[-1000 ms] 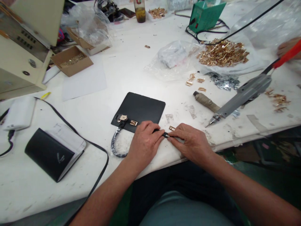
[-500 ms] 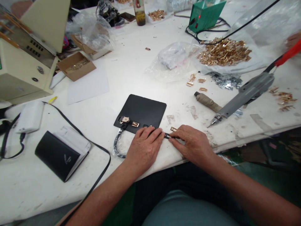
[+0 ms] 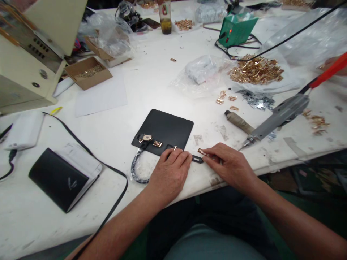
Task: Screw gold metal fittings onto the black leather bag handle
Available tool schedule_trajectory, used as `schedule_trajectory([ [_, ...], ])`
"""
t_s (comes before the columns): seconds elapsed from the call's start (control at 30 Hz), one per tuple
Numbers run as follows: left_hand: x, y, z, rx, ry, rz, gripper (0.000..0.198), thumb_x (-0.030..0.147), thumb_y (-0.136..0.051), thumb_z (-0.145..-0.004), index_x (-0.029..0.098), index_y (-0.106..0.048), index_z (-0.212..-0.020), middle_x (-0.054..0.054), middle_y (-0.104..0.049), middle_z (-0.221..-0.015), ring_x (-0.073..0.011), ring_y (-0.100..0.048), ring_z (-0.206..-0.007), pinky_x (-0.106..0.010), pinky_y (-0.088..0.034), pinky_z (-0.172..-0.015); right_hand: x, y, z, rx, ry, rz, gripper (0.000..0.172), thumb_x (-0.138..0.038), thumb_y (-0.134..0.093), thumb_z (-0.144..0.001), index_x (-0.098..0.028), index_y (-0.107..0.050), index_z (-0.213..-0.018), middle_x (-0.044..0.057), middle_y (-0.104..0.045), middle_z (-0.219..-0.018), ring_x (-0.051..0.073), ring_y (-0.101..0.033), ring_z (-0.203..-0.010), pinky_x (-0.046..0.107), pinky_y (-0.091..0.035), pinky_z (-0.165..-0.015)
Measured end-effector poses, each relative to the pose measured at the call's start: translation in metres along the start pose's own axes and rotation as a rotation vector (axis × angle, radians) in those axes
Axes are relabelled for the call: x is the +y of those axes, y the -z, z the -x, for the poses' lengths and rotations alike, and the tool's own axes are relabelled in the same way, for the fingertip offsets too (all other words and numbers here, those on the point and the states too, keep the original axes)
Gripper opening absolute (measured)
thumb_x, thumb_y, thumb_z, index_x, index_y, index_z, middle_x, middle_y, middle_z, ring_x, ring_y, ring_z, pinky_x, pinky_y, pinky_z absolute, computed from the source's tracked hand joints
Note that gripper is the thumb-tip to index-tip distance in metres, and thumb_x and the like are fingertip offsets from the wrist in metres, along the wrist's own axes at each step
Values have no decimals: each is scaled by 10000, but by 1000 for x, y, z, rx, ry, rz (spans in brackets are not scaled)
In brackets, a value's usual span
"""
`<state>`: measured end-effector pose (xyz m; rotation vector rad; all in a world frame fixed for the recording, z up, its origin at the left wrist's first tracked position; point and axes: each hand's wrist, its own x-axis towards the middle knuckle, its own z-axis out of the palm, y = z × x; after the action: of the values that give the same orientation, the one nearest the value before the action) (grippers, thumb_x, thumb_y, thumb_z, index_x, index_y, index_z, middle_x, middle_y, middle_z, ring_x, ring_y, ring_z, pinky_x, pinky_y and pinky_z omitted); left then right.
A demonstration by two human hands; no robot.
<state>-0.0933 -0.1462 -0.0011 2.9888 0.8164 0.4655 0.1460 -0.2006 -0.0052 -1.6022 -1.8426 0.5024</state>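
Note:
A black panel [image 3: 169, 128] lies on the white table, with a gold clasp [image 3: 146, 138] and a gold plate [image 3: 157, 144] at its lower left. A plastic-wrapped handle [image 3: 135, 166] curves off its near edge. My left hand [image 3: 169, 173] presses, fingers together, on the panel's near right corner and on a black strap whose slotted end [image 3: 197, 159] sticks out to the right. Just beyond that end, my right hand [image 3: 226, 160] pinches a small gold piece [image 3: 201, 151] between thumb and forefinger.
An electric screwdriver [image 3: 276, 117] and a wrapped rod [image 3: 238, 121] lie to the right. Gold parts [image 3: 257, 70] and grey metal plates [image 3: 257, 99] are piled behind. On the left are a black booklet [image 3: 58, 178], a cardboard box [image 3: 88, 74] and a beige machine [image 3: 24, 77].
My right hand has drawn slightly right, off the strap's end, which now shows in full. It still pinches the gold piece. My left hand stays on the strap. The view has shifted a little.

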Motion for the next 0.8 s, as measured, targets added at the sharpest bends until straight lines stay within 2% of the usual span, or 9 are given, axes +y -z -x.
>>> schedule_trajectory([
  [0.23, -4, -3, 0, 77, 0, 68, 313, 197, -589, -1020, 123, -671, -1312, -55, -685, -1317, -241, -553, -1222, -437, -422, -1099, 4, 7, -4, -38, -77, 211, 110, -302, -687, -996, -257, -759, -1065, -13, -638, -930, 153, -628, -819, 310, -437, -723],
  [0.5, -4, -3, 2, 187, 23, 154, 219, 197, -596, -1025, 169, -720, -1203, -17, -718, -1260, -216, -599, -1198, -419, -454, -1092, -4, 7, -13, -67, -249, 171, 29, -288, -725, -901, -261, -729, -911, -46, -674, -910, 148, -625, -790, 308, -427, -698],
  [0.6, -5, -5, 2, 200, 29, 165, 210, 196, -602, -1020, 178, -724, -1189, -12, -720, -1257, -214, -606, -1199, -419, -464, -1096, -6, 7, -15, -98, -319, 182, 90, -300, -733, -874, -261, -731, -955, -42, -687, -925, 154, -636, -806, 306, -439, -711],
  [0.67, -5, -6, 3, 188, 23, 160, 214, 193, -610, -1011, 183, -724, -1192, -15, -718, -1260, -219, -607, -1201, -427, -468, -1101, -7, 6, -16, -100, -313, 204, 147, -298, -723, -878, -272, -734, -1023, -41, -693, -958, 154, -644, -830, 305, -446, -728],
  [0.8, -5, -6, 2, 206, 19, 155, 204, 197, -617, -1006, 178, -731, -1174, -21, -723, -1246, -225, -613, -1187, -429, -480, -1097, -9, 7, -19, -133, -300, 248, 110, -283, -703, -884, -284, -747, -985, -49, -702, -964, 153, -650, -848, 303, -444, -735],
])
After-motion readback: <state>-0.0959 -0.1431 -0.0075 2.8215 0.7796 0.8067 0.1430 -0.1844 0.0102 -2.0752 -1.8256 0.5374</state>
